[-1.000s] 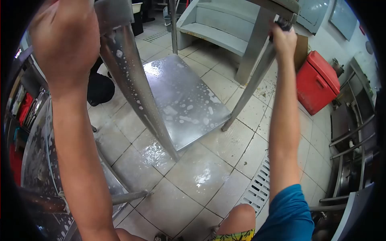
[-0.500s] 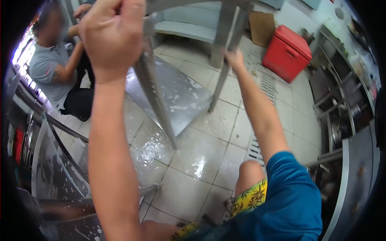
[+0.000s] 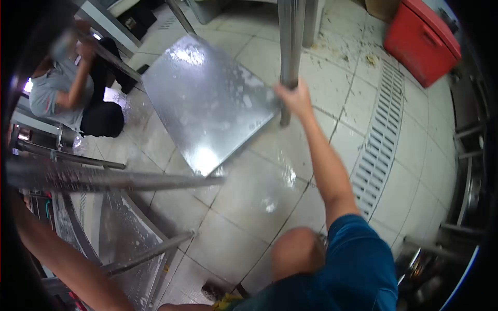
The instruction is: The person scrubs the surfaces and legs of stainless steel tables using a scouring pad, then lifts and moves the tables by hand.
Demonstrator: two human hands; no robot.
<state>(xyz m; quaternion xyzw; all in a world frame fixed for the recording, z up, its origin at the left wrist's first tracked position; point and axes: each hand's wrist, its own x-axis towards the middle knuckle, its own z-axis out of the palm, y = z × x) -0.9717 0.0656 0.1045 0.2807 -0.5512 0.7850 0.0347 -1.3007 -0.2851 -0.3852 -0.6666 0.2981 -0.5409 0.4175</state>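
Observation:
My right hand point(image 3: 294, 98) is closed around an upright stainless steel table leg point(image 3: 291, 44), low down near its foot. Beside it lies a wet metal shelf panel point(image 3: 212, 101) with patches of suds, its corners close to the legs. A second metal leg point(image 3: 119, 180), smeared by motion, stretches in from the left edge to the panel's near corner. My left forearm point(image 3: 78, 264) reaches up to the left edge of the view, and the hand itself is out of sight. The tabletop above the legs is not visible.
A crouching person point(image 3: 65, 96) in a grey shirt holds a metal leg at left. Sudsy metal sheets point(image 3: 124, 228) and another leg point(image 3: 150, 254) are at lower left. A floor drain grate point(image 3: 381, 135) runs along the wet tiles. A red cooler point(image 3: 423, 44) stands at upper right.
The view has tilted down and turned. My left hand has gone out of frame to the left as the near leg swung leftward. My right hand still grips its leg.

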